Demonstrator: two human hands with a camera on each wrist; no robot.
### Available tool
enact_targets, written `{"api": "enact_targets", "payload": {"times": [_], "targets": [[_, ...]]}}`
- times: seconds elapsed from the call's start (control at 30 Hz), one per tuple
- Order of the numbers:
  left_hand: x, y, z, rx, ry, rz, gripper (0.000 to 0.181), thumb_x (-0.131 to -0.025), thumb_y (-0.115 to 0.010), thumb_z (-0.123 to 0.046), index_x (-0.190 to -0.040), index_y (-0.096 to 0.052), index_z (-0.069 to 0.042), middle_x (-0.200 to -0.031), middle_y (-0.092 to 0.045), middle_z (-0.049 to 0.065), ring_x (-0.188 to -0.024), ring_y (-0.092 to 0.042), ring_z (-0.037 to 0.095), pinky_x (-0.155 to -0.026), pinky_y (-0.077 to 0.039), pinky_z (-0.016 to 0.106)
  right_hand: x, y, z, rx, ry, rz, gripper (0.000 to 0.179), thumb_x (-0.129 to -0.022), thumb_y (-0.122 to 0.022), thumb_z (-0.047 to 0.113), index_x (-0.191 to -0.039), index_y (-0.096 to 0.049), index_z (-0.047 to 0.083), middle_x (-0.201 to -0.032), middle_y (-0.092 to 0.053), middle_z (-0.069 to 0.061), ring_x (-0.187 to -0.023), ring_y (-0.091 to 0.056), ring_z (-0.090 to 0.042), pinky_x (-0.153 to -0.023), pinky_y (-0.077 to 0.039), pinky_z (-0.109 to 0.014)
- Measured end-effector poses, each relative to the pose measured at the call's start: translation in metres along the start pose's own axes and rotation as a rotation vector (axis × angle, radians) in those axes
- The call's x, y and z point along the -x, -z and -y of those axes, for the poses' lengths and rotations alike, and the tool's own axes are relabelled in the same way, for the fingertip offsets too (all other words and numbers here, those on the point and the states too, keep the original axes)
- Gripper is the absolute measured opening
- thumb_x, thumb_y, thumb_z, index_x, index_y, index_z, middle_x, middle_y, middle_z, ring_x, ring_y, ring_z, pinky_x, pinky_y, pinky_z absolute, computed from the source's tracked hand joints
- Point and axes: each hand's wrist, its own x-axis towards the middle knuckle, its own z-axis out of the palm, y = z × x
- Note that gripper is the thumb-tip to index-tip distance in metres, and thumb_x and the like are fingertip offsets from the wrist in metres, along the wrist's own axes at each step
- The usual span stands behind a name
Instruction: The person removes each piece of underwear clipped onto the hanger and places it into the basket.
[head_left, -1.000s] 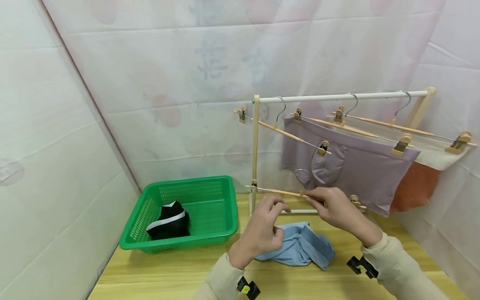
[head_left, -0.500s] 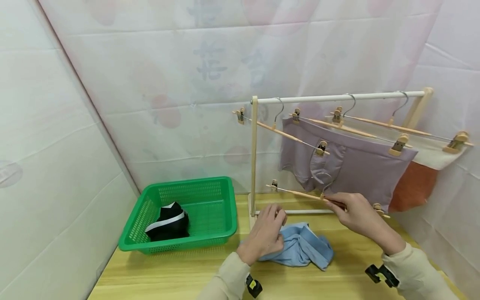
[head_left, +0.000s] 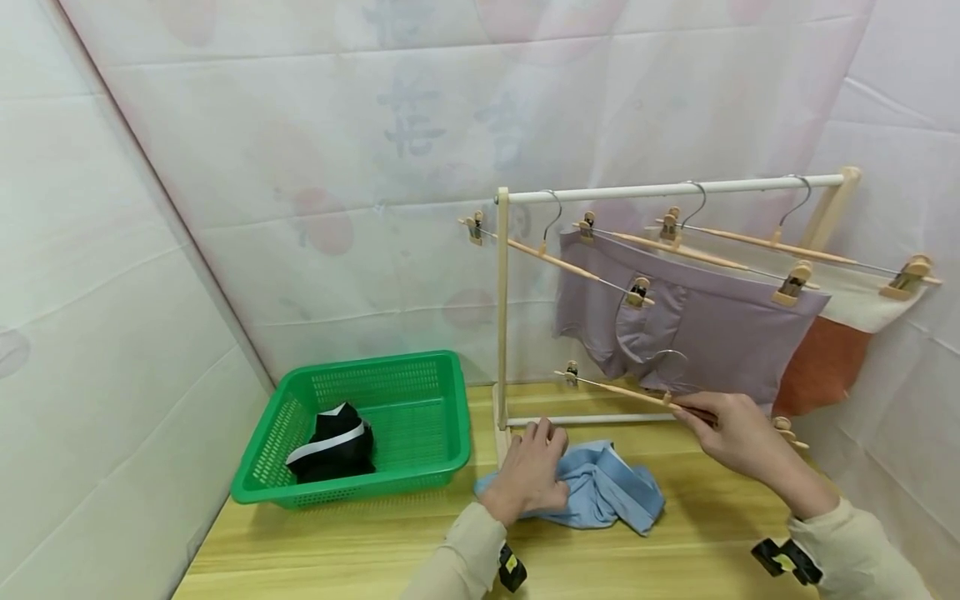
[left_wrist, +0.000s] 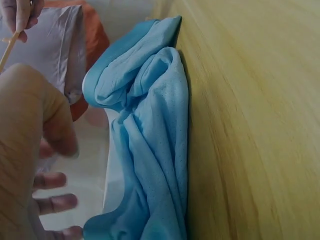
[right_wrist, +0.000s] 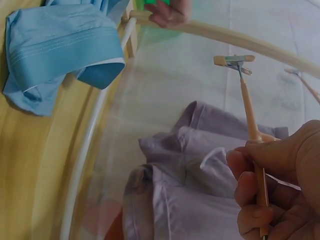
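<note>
My right hand (head_left: 738,442) grips the wooden bar of a clip hanger (head_left: 626,393), thumb and fingers wrapped round it near its middle. The hanger has a metal hook and a clip at each end, with no garment on it. A crumpled light-blue pair of boxer briefs (head_left: 607,492) lies on the table. My left hand (head_left: 531,475) hovers over its left side, overlapping it in the head view. The left wrist view shows that hand's fingers (left_wrist: 57,202) loosely bent and apart, beside the blue cloth (left_wrist: 155,115), holding nothing.
A rack with a white rail (head_left: 622,192) carries an unused clip hanger (head_left: 558,262), a purple pair of boxer briefs (head_left: 727,325) and a cream-and-rust garment (head_left: 828,367). A green basket (head_left: 442,462) at left holds a black-and-white garment (head_left: 337,450).
My right hand has carried the hanger to the right, away from the left hand. My left hand has lowered toward the blue boxer briefs, its fingers reaching forward.
</note>
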Motion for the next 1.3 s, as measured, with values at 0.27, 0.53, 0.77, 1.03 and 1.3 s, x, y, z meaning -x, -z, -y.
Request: {"api": "enact_targets", "payload": {"times": [0.27, 0.53, 0.77, 1.03, 1.3], "targets": [[-0.005, -0.003, -0.009, -0.021, 0.019, 0.099, 0.062, -0.084, -0.062, -0.045, -0.143, -0.046, -0.038, -0.137, -0.052, 0.001, -0.123, -0.051, 0.021, -0.093, -0.05, 0.042, 0.004, 0.003, -0.007, 0.01, -0.035, -0.001, 0.013, -0.085, -0.08, 0.006, -0.098, -0.081, 0.01, -0.089, -0.08, -0.005, -0.074, -0.064, 0.006, -0.057, -0.051, -0.02], [-0.01, -0.007, -0.018, -0.041, 0.019, 0.287, 0.083, -0.088, -0.069, -0.058, -0.155, -0.02, -0.057, -0.136, -0.052, 0.0, -0.112, -0.059, 0.017, -0.085, -0.053, 0.037, 0.007, 0.007, -0.011, 0.032, -0.055, 0.021, 0.013, -0.086, -0.079, 0.007, -0.099, -0.081, 0.009, -0.09, -0.08, -0.006, -0.074, -0.064, 0.006, -0.058, -0.052, -0.022], [-0.014, -0.006, -0.023, -0.039, 0.026, 0.386, 0.094, -0.088, -0.076, -0.045, -0.155, -0.012, -0.061, -0.137, -0.055, -0.002, -0.111, -0.058, 0.014, -0.081, -0.053, 0.034, 0.009, 0.012, -0.015, 0.026, -0.054, 0.007, 0.014, -0.084, -0.08, 0.005, -0.098, -0.081, 0.008, -0.089, -0.079, -0.009, -0.074, -0.062, 0.009, -0.057, -0.051, -0.02], [-0.016, -0.01, -0.031, -0.188, -0.016, 0.421, 0.053, -0.096, -0.069, -0.044, -0.144, -0.047, -0.052, -0.143, -0.055, -0.006, -0.122, -0.06, 0.016, -0.089, -0.058, 0.033, 0.011, 0.017, -0.014, 0.028, -0.075, 0.018, 0.013, -0.086, -0.078, 0.005, -0.099, -0.081, 0.006, -0.091, -0.079, -0.011, -0.074, -0.062, 0.011, -0.057, -0.05, -0.016], [-0.015, -0.015, -0.031, -0.236, -0.083, 0.344, 0.04, -0.095, -0.073, -0.032, -0.13, -0.061, -0.045, -0.123, -0.067, -0.007, -0.103, -0.067, 0.013, -0.082, -0.059, 0.029, 0.012, 0.017, -0.014, 0.024, -0.083, 0.028, 0.012, -0.087, -0.077, 0.007, -0.099, -0.081, 0.006, -0.091, -0.079, -0.011, -0.074, -0.062, 0.011, -0.057, -0.052, -0.019]]}}
